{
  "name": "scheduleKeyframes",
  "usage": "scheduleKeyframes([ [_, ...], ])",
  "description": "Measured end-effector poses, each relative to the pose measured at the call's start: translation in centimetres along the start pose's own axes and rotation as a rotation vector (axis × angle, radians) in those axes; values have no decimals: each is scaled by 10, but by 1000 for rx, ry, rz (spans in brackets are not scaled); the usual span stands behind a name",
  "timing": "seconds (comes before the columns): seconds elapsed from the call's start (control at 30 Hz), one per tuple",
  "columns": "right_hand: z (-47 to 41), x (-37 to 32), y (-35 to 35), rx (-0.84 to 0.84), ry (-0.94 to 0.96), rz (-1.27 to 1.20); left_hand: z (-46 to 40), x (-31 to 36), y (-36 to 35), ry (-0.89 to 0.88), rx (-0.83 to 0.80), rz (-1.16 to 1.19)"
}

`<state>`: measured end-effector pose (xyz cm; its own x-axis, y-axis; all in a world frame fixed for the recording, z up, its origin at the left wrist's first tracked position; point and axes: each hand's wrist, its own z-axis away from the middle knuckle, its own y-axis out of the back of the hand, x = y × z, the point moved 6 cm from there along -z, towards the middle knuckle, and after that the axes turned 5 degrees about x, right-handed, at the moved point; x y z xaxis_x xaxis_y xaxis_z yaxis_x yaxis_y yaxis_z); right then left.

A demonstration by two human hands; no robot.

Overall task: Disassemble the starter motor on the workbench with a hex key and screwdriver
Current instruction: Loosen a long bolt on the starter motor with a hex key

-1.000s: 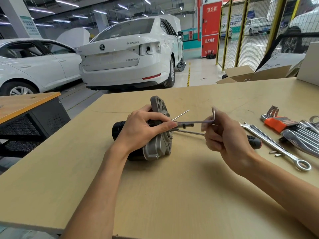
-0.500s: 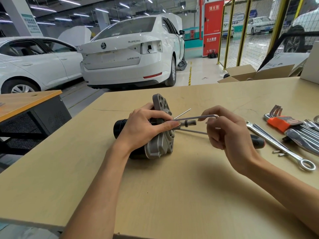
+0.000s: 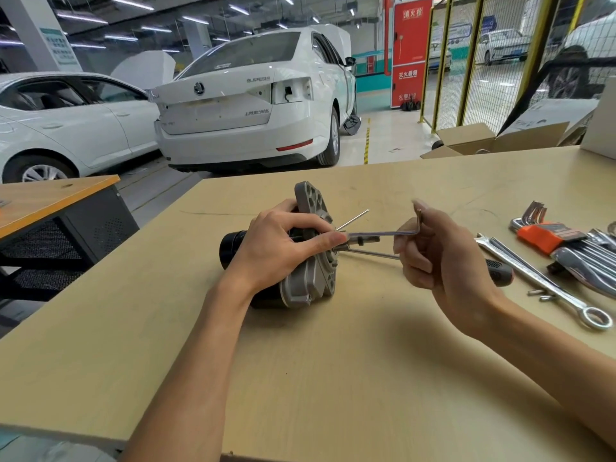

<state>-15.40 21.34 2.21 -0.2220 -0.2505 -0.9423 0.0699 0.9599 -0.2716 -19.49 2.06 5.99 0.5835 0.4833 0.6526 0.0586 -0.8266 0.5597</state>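
The starter motor (image 3: 308,285), a black cylinder with a grey cast flange, lies on its side on the workbench (image 3: 300,378). My left hand (image 3: 276,251) grips its body, the thumb stretched along the flange face. An L-shaped hex key (image 3: 380,233) sticks into the flange, and my right hand (image 3: 436,251) pinches its short bent end, which points upward. A screwdriver lies behind my right hand, its shaft (image 3: 373,254) reaching the motor and its black handle (image 3: 498,269) showing to the right. A thin rod (image 3: 353,220) pokes out of the flange.
At the right lie a long combination wrench (image 3: 540,281), a hex key set in an orange holder (image 3: 540,233), more chrome wrenches (image 3: 590,261) and two small screws (image 3: 540,294). Cardboard boxes (image 3: 473,141) stand at the far edge. A second bench (image 3: 50,201) stands left; white cars beyond.
My right hand has turned the hex key: its short end pointed up, swung flat under my fingers, and points up again now. My left hand stays on the motor.
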Motion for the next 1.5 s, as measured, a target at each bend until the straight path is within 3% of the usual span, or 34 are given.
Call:
scheduleKeyframes([
  [0.33,2,-3,-3,-82,60,-24,1,1,0,-12,9,-2],
  [0.67,6,-7,-1,5,181,119,1,1,0,-8,15,-3],
  [0.93,-3,3,8,106,-2,73,1,2,0,-21,17,-5],
  [1.13,5,-4,-5,-58,86,18,0,2,1,-19,12,-15],
  [1.4,7,-7,-5,-31,173,108,1,0,0,-7,10,6],
  [1.5,3,-1,1,42,92,88,1,-1,0,-8,22,0],
])
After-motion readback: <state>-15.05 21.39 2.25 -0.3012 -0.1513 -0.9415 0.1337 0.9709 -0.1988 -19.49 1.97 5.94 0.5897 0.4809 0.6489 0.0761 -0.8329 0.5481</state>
